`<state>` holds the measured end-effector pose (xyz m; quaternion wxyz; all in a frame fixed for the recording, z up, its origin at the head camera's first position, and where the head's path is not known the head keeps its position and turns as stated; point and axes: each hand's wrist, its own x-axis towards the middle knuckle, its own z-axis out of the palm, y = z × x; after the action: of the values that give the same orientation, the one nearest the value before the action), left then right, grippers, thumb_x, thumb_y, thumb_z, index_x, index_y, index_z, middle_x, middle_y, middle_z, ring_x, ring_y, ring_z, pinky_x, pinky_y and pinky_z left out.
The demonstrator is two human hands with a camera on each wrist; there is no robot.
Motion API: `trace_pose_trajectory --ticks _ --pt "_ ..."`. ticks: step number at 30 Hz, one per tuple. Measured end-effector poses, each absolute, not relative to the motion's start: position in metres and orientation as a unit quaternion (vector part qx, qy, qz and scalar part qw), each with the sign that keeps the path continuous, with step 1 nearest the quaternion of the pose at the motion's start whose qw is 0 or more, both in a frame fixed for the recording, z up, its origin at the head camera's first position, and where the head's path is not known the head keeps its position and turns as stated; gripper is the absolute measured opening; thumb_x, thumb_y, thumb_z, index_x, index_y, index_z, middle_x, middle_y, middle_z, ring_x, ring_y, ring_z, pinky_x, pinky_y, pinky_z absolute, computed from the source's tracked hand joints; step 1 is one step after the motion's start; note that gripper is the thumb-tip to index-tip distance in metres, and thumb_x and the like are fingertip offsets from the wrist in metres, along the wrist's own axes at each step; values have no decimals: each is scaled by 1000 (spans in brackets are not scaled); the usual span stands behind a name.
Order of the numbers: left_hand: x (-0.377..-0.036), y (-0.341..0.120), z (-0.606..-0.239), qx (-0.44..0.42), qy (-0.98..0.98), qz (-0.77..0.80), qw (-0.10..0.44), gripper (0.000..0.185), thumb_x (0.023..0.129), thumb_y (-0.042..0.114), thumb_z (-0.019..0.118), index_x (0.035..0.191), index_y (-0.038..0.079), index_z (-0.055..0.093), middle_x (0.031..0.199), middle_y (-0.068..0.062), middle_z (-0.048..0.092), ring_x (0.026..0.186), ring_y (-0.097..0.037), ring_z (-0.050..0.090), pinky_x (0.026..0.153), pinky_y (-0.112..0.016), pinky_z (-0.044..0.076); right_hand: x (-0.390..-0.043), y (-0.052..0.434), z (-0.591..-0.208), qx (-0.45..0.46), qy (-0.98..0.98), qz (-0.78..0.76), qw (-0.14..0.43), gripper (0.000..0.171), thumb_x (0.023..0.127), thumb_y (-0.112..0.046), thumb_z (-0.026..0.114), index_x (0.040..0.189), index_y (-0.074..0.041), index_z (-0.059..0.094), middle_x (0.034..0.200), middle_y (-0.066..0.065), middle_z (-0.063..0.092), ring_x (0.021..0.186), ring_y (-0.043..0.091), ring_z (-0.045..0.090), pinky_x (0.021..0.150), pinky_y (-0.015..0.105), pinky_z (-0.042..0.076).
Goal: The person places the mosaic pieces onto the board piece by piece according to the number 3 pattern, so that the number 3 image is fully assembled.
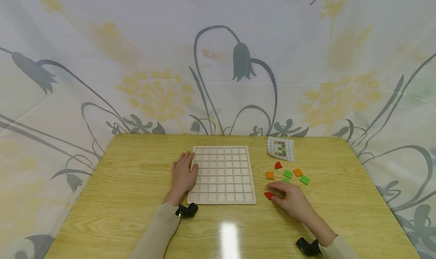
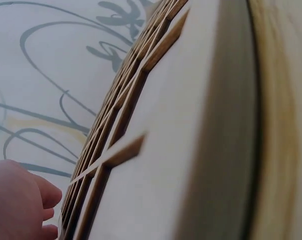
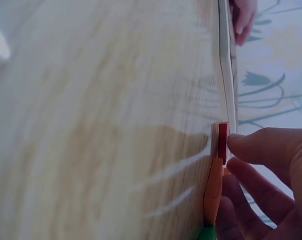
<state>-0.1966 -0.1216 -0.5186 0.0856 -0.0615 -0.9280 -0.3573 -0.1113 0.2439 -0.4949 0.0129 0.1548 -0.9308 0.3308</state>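
On the table lies a square wooden grid board [image 1: 221, 203] with rows of shallow cells. My left hand [image 1: 182, 175] rests along its left edge, fingers stretched away from me; the left wrist view shows part of that hand beside the raised grid. Right of the board, my right hand [image 1: 293, 200] is low over the table, thumb and fingers apart. Its thumb tip is right at a red rounded-edge piece [image 1: 268, 195], which lies flat. In the right wrist view an orange tile [image 3: 213, 192] lies close to the red piece [image 3: 223, 142], below the fingers. The hand partly hides a green tile [image 1: 285, 180].
Beyond the right hand lie another red piece [image 1: 278, 165], orange tiles [image 1: 270, 175] and green tiles [image 1: 304, 180]. A paper card [image 1: 281, 149] with a coloured grid pattern, curled at one edge, lies behind them. A flower-patterned cloth [image 1: 218, 100] hangs behind the table.
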Motion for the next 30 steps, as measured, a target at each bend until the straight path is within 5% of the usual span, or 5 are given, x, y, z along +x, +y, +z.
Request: trace_pose_trajectory --ticks 15,30 --pt "-198 -120 -515 -61 -949 -301 68 44 104 18 49 146 3 50 155 -14 40 147 -37 25 116 -63 14 -116 242 -498 162 -938 308 8 28 80 0 80 104 -14 76 106 -1 71 101 25 65 87 46 54" --pt "-201 -124 -520 -89 -939 -325 67 47 103 21 52 146 2 49 156 -12 38 148 -34 24 117 -62 11 -116 240 -500 175 -938 300 10 24 82 -6 81 104 -14 77 97 -8 66 90 14 63 76 33 53"
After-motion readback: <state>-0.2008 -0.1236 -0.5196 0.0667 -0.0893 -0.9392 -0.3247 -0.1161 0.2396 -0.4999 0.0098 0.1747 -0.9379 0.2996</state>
